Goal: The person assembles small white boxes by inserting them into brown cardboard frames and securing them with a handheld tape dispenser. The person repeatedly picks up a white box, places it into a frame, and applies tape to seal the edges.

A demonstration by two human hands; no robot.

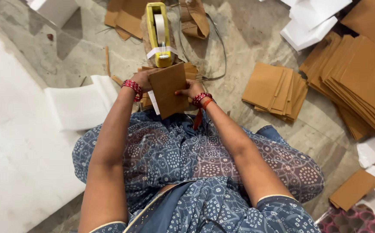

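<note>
A small flat brown cardboard piece [169, 89] is held upright between both hands above my lap. My left hand [143, 80] grips its left edge, where a white strip shows. My right hand [192, 89] holds its right edge. Both wrists wear red bangles. Just beyond the hands stands a yellow tape dispenser [159, 34] with a white roll of tape, on top of more brown cardboard. I sit on the floor in blue patterned clothes.
White foam sheets [81, 103] lie at left. A stack of brown cardboard pieces [276, 89] sits at right, a bigger pile [360, 77] further right, and white foam blocks [310, 21] at top right. A loose cardboard piece [353, 189] lies at lower right.
</note>
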